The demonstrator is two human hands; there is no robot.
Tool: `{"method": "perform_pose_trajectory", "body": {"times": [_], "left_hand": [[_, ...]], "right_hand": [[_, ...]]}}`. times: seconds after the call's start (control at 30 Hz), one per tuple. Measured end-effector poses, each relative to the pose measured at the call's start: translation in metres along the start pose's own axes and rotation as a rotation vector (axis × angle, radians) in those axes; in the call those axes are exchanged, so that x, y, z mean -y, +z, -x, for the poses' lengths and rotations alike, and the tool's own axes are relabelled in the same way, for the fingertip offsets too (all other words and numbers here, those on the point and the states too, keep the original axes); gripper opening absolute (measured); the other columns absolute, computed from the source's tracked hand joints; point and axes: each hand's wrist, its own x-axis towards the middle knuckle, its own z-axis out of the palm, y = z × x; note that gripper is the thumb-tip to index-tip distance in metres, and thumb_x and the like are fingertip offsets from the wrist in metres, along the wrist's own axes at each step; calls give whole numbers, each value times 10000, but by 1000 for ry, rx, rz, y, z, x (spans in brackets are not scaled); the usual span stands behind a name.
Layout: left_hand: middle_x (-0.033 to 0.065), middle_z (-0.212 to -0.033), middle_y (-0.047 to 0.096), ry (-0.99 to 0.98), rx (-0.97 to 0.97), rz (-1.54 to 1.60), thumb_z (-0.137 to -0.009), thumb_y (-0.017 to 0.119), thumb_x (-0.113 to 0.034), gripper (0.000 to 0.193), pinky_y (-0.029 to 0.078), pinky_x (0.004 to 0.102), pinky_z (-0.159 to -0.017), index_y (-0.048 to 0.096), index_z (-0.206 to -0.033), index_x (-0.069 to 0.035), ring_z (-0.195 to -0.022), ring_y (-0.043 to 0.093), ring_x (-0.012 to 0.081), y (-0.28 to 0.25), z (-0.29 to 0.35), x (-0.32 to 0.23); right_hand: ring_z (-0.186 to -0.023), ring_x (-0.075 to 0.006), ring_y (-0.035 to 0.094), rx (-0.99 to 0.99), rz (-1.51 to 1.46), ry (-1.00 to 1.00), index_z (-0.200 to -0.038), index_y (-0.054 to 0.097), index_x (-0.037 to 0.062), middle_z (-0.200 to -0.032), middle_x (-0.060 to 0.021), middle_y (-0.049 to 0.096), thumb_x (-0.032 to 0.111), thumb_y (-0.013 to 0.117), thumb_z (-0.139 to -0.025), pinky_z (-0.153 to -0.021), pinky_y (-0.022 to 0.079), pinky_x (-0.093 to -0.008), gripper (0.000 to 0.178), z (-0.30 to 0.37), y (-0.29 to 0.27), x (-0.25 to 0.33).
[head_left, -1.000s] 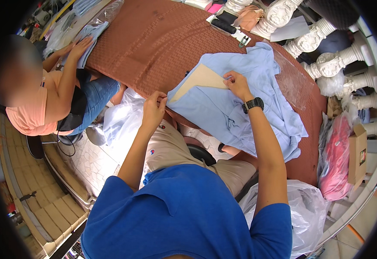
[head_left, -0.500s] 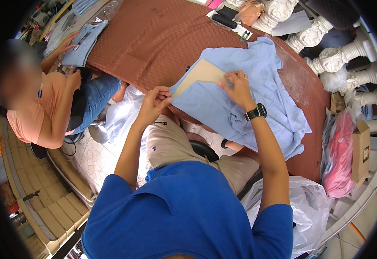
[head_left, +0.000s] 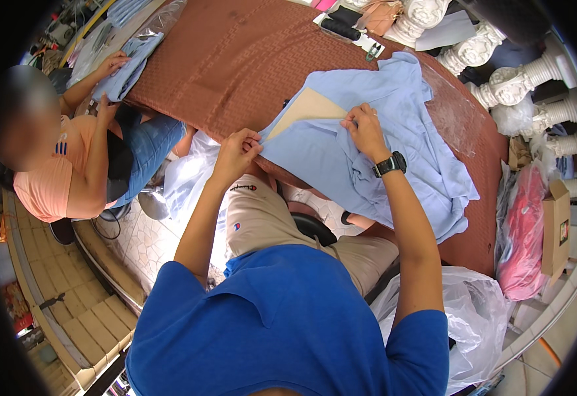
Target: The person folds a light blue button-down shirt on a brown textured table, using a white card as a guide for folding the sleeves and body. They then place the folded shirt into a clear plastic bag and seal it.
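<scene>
A light blue garment (head_left: 400,132) lies spread over the table's near right corner, its lower part hanging past the edge toward my lap. On it rests a flat beige board (head_left: 310,108), partly covered by a fold of the blue cloth. My left hand (head_left: 241,146) pinches the cloth's left corner, beside the board's near tip. With bent fingers, my right hand (head_left: 365,128) grips the edge of the fold at the board's right end. A black watch (head_left: 390,164) sits on my right wrist.
Brown cloth covers the table (head_left: 202,59). To the left, a seated person (head_left: 80,152) handles folded blue garments (head_left: 128,69). White ornate balusters (head_left: 509,86) line the right side. Near them are a pink plastic-wrapped bundle (head_left: 523,231) and a cardboard box (head_left: 556,228). Black thread (head_left: 340,28) lies at the back.
My right hand has closed its fingers on the fold and shifted slightly left. The left hand keeps its pinch at the corner. The other person's hands have moved on the folded garments.
</scene>
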Motion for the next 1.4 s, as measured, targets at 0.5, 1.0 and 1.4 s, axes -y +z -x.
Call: {"method": "perform_pose_trajectory", "body": {"times": [0.5, 1.0, 1.4], "left_hand": [[99, -1547, 389, 509, 17, -454, -906, 662, -321, 515, 232, 567, -1173, 540, -1368, -131, -1451, 306, 357, 110, 9, -60], [60, -1559, 389, 579, 34, -521, -968, 562, -459, 576, 182, 559, -1194, 465, -1463, -182, -1458, 302, 324, 136, -51, -56], [44, -1557, 399, 559, 60, -577, -971, 558, -460, 557, 168, 537, -1203, 494, -1450, -184, -1470, 294, 300, 141, -51, -50]], "right_hand": [[-941, -325, 584, 39, -113, 73, -804, 690, 46, -885, -110, 620, 147, 807, -766, -809, 489, -424, 160, -8, -2, -5], [-842, -307, 629, -10, -112, 86, -781, 714, 46, -827, -100, 643, 139, 770, -789, -737, 502, -424, 109, -16, 2, -14], [-1015, -384, 556, -117, 136, -153, -1069, 683, 33, -1096, -171, 615, 245, 672, -919, -915, 452, -453, 260, 38, -84, -18]]}}
